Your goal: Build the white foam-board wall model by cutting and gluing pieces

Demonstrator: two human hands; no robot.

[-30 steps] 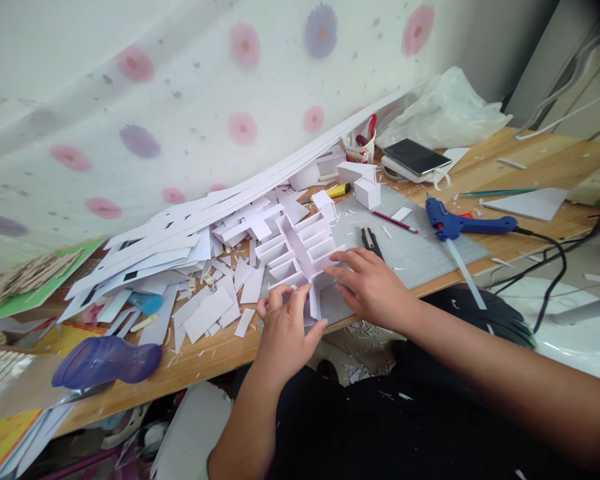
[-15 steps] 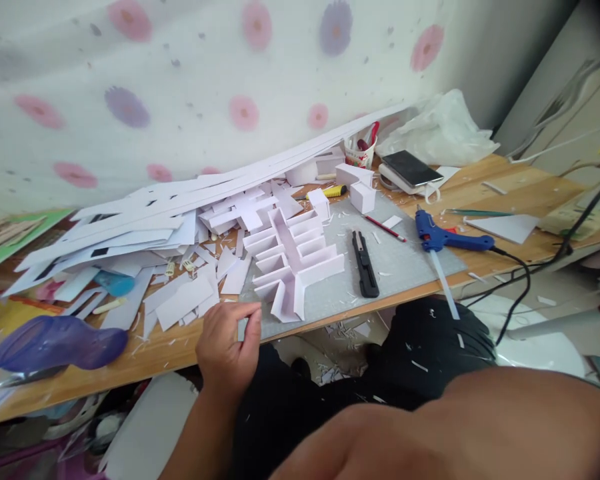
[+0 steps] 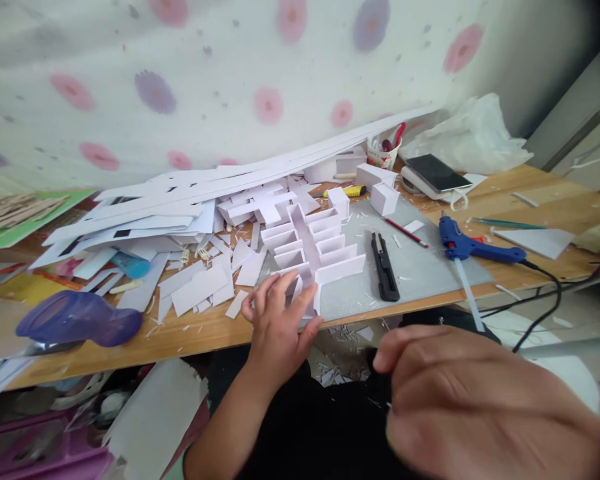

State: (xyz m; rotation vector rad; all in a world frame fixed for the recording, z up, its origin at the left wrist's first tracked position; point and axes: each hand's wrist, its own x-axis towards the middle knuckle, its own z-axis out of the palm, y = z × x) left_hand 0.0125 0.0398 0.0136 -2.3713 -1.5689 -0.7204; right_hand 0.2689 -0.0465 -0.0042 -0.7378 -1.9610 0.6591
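Note:
A white foam-board model (image 3: 307, 243) with a long central strip and several upright walls on both sides lies on a grey cutting mat (image 3: 347, 293). My left hand (image 3: 283, 313) is at its near end, fingers spread and the fingertips touching the near walls. Close to the camera, my right hand (image 3: 460, 393) hangs in front of the table edge with its fingers curled in. Its fingertips are hidden, so whatever it may hold does not show. To the right of the model rest a black utility knife (image 3: 384, 267) and a blue glue gun (image 3: 473, 247).
White sheets and offcuts (image 3: 200, 290) are heaped on the left, near a purple translucent container (image 3: 80, 319). Small white boxes (image 3: 384, 199), a red pencil (image 3: 407, 233), a yellow cutter (image 3: 347, 192) and a tool cup (image 3: 383, 153) stand farther back. A black cord (image 3: 555, 300) trails off the right edge.
My left hand has moved from the table edge to the model, its fingers opening out. My right hand has come into view at lower right. The view has shifted slightly left.

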